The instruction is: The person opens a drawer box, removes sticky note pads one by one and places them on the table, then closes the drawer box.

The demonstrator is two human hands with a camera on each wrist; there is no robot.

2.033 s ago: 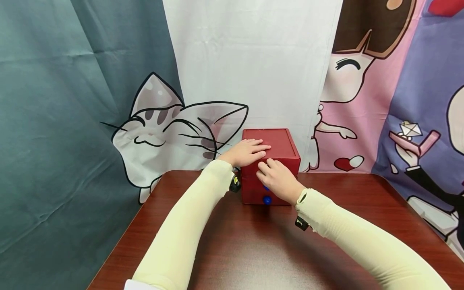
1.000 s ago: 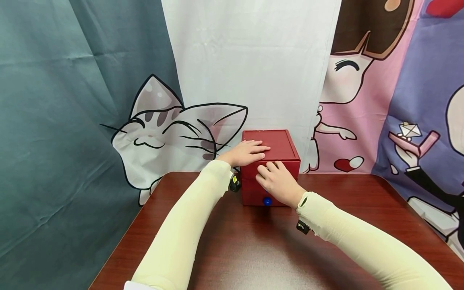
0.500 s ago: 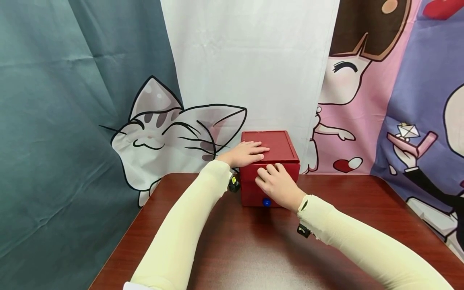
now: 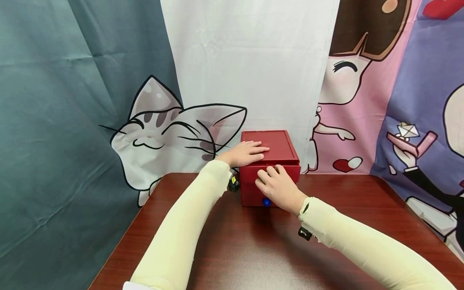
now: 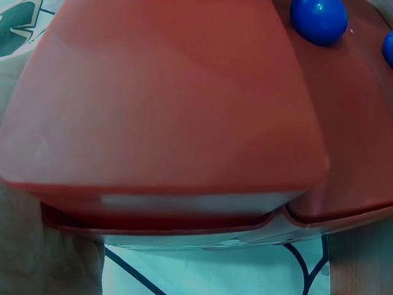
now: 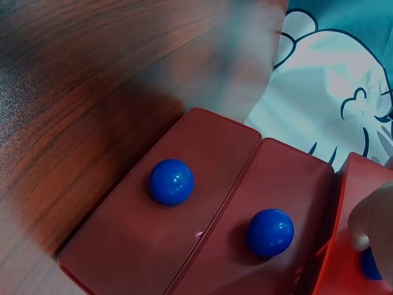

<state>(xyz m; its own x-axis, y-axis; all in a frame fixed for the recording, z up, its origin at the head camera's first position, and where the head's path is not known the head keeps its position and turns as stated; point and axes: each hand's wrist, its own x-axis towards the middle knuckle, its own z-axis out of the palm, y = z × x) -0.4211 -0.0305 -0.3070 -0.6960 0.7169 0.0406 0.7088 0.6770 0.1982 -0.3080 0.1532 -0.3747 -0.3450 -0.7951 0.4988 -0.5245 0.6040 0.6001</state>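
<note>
A small red drawer cabinet (image 4: 277,141) with round blue knobs stands at the far side of the table. My left hand (image 4: 243,154) lies with spread fingers on its top, near the left front edge. At the front, my right hand (image 4: 277,187) has curled fingers on the knob (image 6: 370,265) of the top drawer (image 4: 291,172), mostly hidden by a finger in the right wrist view. That drawer sticks out a little past the ones below, leaving a gap under the cabinet's top. The middle knob (image 6: 270,232) and bottom knob (image 6: 172,182) sit on drawers that are pushed in.
The brown wooden table (image 4: 232,249) extends towards me and to both sides of the cabinet. Close behind its far edge hangs a printed cloth (image 4: 253,60) with cartoon figures.
The top drawer has slid slightly out towards me, and my right hand has come back and down with it. My left hand has stayed on the cabinet's top.
</note>
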